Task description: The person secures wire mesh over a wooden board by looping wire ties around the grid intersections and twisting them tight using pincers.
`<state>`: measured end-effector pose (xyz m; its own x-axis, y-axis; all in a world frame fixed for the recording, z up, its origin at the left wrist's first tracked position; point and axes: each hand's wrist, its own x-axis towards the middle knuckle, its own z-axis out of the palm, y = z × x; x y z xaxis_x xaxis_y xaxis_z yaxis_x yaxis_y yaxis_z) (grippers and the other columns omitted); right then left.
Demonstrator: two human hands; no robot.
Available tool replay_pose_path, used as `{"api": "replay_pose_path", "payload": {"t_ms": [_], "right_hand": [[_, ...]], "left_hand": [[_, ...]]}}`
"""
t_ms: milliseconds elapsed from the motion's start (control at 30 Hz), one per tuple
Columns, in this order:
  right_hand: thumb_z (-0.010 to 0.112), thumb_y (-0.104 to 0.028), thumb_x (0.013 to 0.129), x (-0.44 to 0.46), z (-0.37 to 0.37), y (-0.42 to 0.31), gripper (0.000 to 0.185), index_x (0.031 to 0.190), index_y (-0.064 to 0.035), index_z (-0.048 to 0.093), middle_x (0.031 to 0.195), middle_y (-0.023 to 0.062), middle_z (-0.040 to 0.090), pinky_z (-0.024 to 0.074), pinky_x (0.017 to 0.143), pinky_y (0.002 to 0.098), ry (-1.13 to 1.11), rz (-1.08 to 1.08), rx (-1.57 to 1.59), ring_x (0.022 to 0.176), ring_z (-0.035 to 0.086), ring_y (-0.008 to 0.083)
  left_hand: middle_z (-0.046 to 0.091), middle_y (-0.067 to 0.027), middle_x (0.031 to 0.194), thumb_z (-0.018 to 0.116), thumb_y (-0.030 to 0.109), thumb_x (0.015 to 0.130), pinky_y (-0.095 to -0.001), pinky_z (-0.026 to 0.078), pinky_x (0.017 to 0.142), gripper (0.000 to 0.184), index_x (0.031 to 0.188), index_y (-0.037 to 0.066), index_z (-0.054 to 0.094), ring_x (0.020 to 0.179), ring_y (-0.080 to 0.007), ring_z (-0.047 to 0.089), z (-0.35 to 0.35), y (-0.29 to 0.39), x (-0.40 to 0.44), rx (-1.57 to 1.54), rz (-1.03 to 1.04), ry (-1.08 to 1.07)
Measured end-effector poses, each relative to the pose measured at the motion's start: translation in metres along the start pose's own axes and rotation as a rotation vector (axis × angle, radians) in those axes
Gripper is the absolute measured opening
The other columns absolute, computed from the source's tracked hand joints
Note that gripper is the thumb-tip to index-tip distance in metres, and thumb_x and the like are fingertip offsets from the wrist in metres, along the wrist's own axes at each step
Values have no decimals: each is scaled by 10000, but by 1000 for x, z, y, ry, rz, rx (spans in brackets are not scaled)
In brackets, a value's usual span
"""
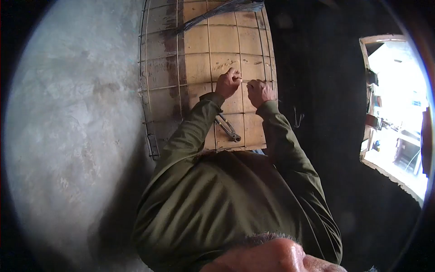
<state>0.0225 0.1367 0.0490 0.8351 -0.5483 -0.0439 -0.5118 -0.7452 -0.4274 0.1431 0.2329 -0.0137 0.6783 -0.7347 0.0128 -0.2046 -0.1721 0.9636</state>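
My left hand (229, 84) is closed in a pinch over a grid of thin metal rods (210, 50), close to a crossing. Just right of it, my right hand (260, 92) is closed too, with fingers bent. A short thin wire (245, 81) seems to run between the fingertips of both hands; its ends are hidden. Below the left wrist lies a pair of pincers (229, 129), handles towards my sleeve and jaws towards my body. A bundle of dark thin wires (226, 11) lies across the far end of the grid.
Wooden boards (197, 41) lie under the grid, with a grey strip along their left side. A pale, stained wall or floor surface (72, 113) fills the left. To the right is a dark area, with a bright opening (398, 109) framed in wood beyond.
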Motion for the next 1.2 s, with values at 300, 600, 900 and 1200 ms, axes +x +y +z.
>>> {"api": "replay_pose_path", "payload": {"t_ms": [300, 600, 900, 1200], "right_hand": [[543, -113, 733, 44, 14, -4, 99, 793, -91, 620, 805, 126, 589, 476, 632, 442, -50, -322, -128, 746, 592, 346], [570, -190, 781, 72, 39, 26, 163, 821, -41, 621, 812, 203, 614, 494, 665, 457, -49, -59, -212, 804, 609, 373], [626, -341, 738, 26, -2, 9, 314, 740, -31, 677, 817, 211, 652, 496, 704, 441, -274, 60, -7, 791, 641, 337], [637, -281, 767, -45, -37, -61, 261, 947, -95, 601, 914, 105, 561, 417, 749, 421, 152, -180, -155, 855, 539, 291]], "left_hand": [[620, -103, 670, 613, 71, 723, -364, 502, 595, 619, 1285, 44, 355, 633, -298, 629, -2, -3, -6, 117, -10, -4], [649, -74, 721, 688, 152, 708, -387, 491, 597, 713, 1323, 67, 338, 648, -282, 635, 13, -16, -8, 158, 159, 143], [650, -140, 772, 638, 201, 742, -409, 504, 661, 538, 1218, 16, 472, 695, -311, 637, 2, 5, -7, 76, 16, 13], [660, -163, 854, 623, 170, 785, -375, 510, 723, 444, 1186, 24, 503, 812, -308, 650, -3, 9, -4, 88, -36, -46]]}}
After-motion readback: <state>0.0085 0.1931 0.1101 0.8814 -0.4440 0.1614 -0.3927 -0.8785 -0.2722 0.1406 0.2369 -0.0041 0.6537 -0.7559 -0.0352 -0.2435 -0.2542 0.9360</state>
